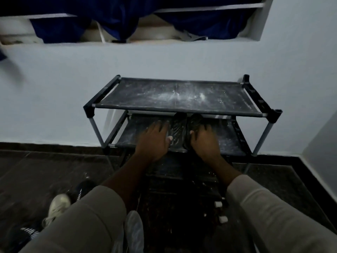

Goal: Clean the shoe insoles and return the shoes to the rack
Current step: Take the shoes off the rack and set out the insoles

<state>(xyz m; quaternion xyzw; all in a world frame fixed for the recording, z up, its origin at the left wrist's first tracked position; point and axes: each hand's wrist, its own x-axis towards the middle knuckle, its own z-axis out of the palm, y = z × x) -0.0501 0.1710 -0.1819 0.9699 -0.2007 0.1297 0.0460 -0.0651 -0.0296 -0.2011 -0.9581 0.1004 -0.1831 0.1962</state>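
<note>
A black shoe rack [182,112] stands against the wall, its dark fabric shelves dusted with white powder. Two black shoes lie side by side on the second shelf, toes pointing to the wall. My left hand [155,139] holds the left black shoe [177,130] from its left side, thumb against its edge. My right hand [203,138] grips the right black shoe [194,123], fingers curled over its top, covering most of it.
On the floor at lower left lie a white sneaker [58,205] and a dark striped shoe [82,189]. A pale insole-like object [134,230] sits between my knees. Small white pieces [221,210] lie on the dark floor. A wall niche with blue cloth [118,21] is above.
</note>
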